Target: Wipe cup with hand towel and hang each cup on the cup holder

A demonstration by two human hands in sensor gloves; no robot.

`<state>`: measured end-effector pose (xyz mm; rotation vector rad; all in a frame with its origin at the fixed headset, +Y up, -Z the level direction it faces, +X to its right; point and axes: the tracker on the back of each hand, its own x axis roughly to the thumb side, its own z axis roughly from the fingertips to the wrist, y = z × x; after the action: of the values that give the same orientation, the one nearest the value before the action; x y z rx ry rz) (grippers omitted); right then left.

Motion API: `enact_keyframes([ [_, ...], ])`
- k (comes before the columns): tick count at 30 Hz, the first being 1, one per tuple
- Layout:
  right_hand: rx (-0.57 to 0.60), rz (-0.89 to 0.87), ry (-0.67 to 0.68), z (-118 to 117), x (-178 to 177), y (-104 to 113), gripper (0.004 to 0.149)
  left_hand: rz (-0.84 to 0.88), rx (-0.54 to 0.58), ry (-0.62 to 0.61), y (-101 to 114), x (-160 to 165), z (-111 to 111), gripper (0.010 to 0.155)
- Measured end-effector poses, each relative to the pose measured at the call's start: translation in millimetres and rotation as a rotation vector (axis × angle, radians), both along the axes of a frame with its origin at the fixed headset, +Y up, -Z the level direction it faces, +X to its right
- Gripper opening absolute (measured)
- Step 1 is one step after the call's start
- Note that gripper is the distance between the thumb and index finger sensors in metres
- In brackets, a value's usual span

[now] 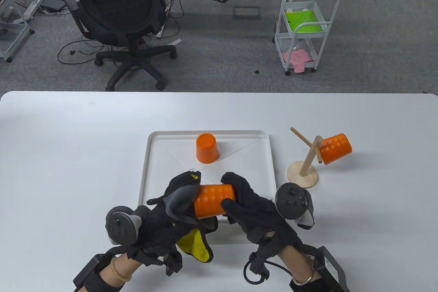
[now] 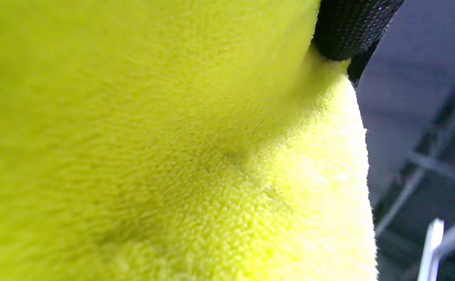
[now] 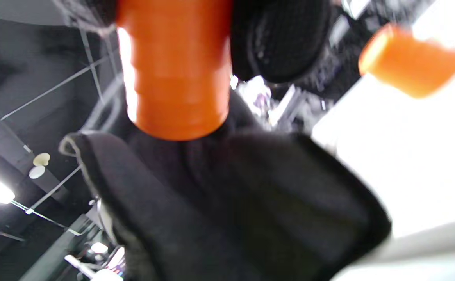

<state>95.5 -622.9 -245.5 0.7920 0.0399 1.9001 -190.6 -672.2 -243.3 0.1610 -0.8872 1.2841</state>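
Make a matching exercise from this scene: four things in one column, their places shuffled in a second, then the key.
Things:
1. held cup
2. ribbed cup
3. smooth cup
4. yellow towel

Places:
A. upside down on the white tray
B. hung on a peg of the wooden cup holder
C. under the left hand
D. gripped between the left hand and right hand

Pairs: 1-D, 2-B, 3-A, 4-C

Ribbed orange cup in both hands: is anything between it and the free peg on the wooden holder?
Nothing visible blocks it. The ribbed orange plastic cup is held over the white square tray; the wooden peg holder stands right of the tray. Its left peg is bare; another orange cup hangs on the right one.
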Motion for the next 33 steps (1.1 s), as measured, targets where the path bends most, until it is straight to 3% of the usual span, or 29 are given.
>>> enact_keyframes([
  [3, 0.146, 0.031, -0.155, 11, 17, 24, 0.073, 0.079, -0.118, -0.087, -6, 0, -6, 0.071],
  [9, 0.313, 0.176, -0.449, 14, 53, 68, 0.070, 0.105, -0.235, -0.161, -17, 3, -11, 0.070],
  [13, 0.360, 0.317, -0.602, 0, 71, 91, 0.069, 0.143, -0.302, -0.191, -22, 4, -14, 0.069],
  [18, 0.349, 0.548, -0.751, -37, 81, 111, 0.070, 0.164, -0.343, -0.197, -27, 3, -17, 0.069],
  [22, 0.279, 0.767, -0.777, -68, 77, 112, 0.068, 0.189, -0.374, -0.213, -29, 2, -19, 0.069],
  [29, 0.166, 1.096, -0.799, -122, 60, 90, 0.068, 0.213, -0.395, -0.219, -30, 0, -21, 0.069],
  [33, 0.097, 1.235, -0.793, -140, 52, 77, 0.067, 0.219, -0.392, -0.217, -29, -1, -21, 0.070],
])
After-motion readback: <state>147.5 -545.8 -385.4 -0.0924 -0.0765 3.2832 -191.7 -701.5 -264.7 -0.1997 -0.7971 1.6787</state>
